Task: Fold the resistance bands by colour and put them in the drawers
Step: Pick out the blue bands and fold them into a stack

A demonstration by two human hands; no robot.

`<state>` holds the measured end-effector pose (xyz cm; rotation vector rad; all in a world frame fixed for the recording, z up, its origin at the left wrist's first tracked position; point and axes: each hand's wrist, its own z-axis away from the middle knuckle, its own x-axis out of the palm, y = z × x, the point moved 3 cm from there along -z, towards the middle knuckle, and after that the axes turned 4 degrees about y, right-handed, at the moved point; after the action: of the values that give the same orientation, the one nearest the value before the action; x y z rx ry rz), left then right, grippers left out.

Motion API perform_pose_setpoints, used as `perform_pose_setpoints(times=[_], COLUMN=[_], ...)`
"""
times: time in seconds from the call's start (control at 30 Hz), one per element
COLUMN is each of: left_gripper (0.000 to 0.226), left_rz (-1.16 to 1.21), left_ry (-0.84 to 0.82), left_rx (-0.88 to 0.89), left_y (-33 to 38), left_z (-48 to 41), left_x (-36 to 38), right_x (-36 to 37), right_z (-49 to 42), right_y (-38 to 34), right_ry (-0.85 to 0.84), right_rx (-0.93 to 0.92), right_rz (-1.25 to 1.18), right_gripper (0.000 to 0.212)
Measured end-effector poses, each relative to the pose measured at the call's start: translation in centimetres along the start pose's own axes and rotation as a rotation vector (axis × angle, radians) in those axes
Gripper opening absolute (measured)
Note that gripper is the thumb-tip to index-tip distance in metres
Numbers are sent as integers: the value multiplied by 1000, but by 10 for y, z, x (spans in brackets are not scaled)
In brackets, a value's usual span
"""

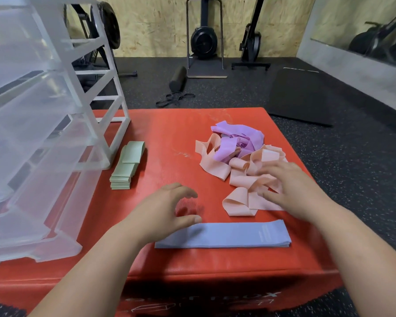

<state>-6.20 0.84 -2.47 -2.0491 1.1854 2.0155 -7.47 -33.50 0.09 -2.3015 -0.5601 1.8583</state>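
Head view: I see my left hand (165,211) hanging loosely curled and holding nothing, above the left end of the flat blue bands (226,235), which lie near the front edge of the red box (169,133). My right hand (290,188) rests spread on the pink bands (245,177), tangled with the purple bands (238,138) towards the right edge. Bare red lies between that pile and the folded green bands (126,165) beside the drawers (55,88). The drawers are cut off at left, and I cannot make out their contents.

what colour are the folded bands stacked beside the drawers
The folded bands are pale sage green; the head view shows them best.
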Motion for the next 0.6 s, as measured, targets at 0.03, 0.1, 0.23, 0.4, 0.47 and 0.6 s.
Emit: perform_pose_setpoints(times=[0.03,0.1,0.23,0.4,0.47,0.6], left_gripper=[66,67,64,61,59,57], left_rz=[5,13,25,49,71,94], left_ry=[-1,-9,-24,-23,-13,1], left_rx=[-7,-11,-6,-1,-2,-10], left_y=[0,0,-2,-10,-13,-13], left_z=[-6,-17,-33,-42,-45,-53], left_x=[3,8,19,20,19,19], right_x=[5,17,45,32,16,-7], right_z=[-10,-30,-49,-53,-51,-39], right_y=[1,-3,-9,30,45,59], right_ry=[22,15,-127,-143,-20,86], right_rx=[8,6,6,180,241,356], right_rz=[29,70,116,97,123,39], right_gripper=[45,54,63,41,29,35])
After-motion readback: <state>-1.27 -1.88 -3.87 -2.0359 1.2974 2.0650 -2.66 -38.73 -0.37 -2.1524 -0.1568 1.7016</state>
